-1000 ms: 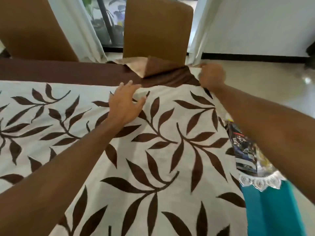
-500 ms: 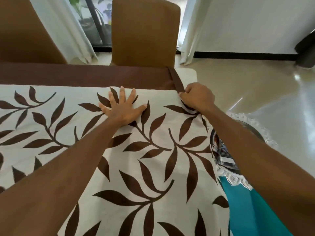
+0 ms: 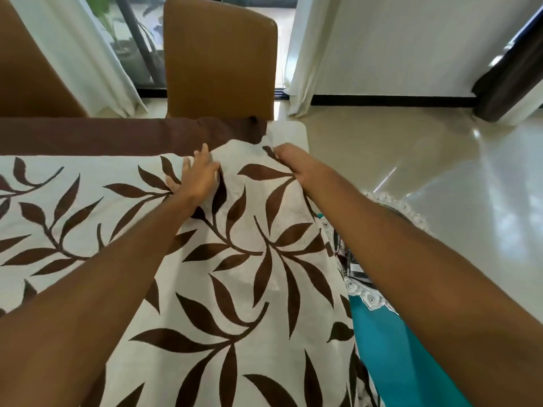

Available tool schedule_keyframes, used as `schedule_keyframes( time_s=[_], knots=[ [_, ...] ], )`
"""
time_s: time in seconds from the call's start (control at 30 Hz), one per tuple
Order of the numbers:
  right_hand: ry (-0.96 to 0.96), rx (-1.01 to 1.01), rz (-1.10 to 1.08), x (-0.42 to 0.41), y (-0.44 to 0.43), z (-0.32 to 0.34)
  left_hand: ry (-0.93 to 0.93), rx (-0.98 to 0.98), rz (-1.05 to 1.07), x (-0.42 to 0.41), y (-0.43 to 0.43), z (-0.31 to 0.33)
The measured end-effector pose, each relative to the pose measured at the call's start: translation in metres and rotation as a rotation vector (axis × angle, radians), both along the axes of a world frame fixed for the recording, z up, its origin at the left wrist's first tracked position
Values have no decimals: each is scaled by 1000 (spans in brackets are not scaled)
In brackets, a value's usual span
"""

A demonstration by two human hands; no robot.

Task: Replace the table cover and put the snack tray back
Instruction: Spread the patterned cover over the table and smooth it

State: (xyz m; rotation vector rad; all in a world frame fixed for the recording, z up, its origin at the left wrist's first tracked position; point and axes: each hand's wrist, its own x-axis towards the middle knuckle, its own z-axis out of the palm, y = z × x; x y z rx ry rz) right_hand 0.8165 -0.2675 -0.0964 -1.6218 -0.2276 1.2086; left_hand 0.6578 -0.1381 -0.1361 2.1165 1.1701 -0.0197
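A cream table cover [image 3: 249, 289] printed with brown leaves and edged by a brown border [image 3: 117, 135] lies over the table. Near its far right corner the cloth is bunched into a raised fold. My left hand [image 3: 197, 179] presses on the cloth just left of that fold, fingers spread and partly tucked into it. My right hand [image 3: 296, 164] pinches the cover's far right corner. The snack tray [image 3: 352, 268], with a white lace rim and shiny packets, sits low at the right of the table, mostly hidden under my right forearm.
A bare white table corner [image 3: 291, 133] shows past the cover. Two tan chairs [image 3: 220, 60] stand at the far side, with white curtains [image 3: 305, 54] behind. A teal surface [image 3: 390, 353] lies under the tray at the right. Glossy floor [image 3: 440, 171] spreads to the right.
My left hand has slid right and forward from lying flat, pushing the cloth into a fold. My right hand has moved forward with the corner. The brown border's right end is now covered.
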Motion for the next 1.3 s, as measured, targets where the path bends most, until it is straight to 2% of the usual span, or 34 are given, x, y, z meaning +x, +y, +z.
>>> schedule_keyframes(
  time_s=[0.03, 0.1, 0.13, 0.23, 0.3, 0.33, 0.4, 0.47, 0.53, 0.6, 0.7, 0.77, 0.8, 0.9, 0.93, 1.0, 1.2, 1.27, 1.3],
  knots=[
    [-78, -30, 64, -5, 2, -1, -15, -34, -2, -1, 1, 0],
    [-79, -30, 189, -20, 11, 2, -29, -100, -9, -5, 5, 0],
    [-125, -27, 241, -26, 18, 3, -58, -197, 51, -9, 8, 2],
    [-556, -34, 381, -48, 38, 6, -310, -481, 312, -13, 28, -8],
    [-874, -65, 494, -60, 45, 9, -473, -539, 421, -11, 31, -2],
    [-1038, -108, 583, -66, 45, 6, -504, -509, 482, -10, 25, 7],
    [-1321, -195, 720, -82, 45, -4, -496, -349, 473, -11, 22, 19],
    [-1432, -186, 759, -90, 47, -12, -374, -171, 382, -14, 24, 17],
    [-1373, -157, 750, -86, 52, -20, -251, -79, 345, -15, 28, 12],
    [-1149, -80, 653, -73, 56, -26, -237, -39, 371, -16, 33, 6],
    [-725, -16, 265, -48, 61, -39, -405, -176, 539, -8, 27, 12],
    [-530, 18, 44, -36, 69, -46, -504, -291, 634, 1, 30, 20],
    [-554, 11, 34, -33, 75, -49, -519, -337, 665, 2, 34, 23],
    [-882, -60, 211, -33, 93, -52, -553, -464, 709, -1, 45, 26],
    [-923, -65, 233, -36, 99, -53, -566, -506, 720, -3, 48, 22],
    [-940, -70, 192, -40, 107, -55, -579, -545, 716, -9, 50, 18],
    [-822, 40, -100, -41, 101, -60, -631, -554, 656, -14, 45, 22],
    [-803, 61, -181, -38, 95, -60, -582, -489, 593, -14, 45, 21],
    [-799, 62, -217, -36, 92, -60, -499, -392, 555, -13, 46, 18]
  ],
)
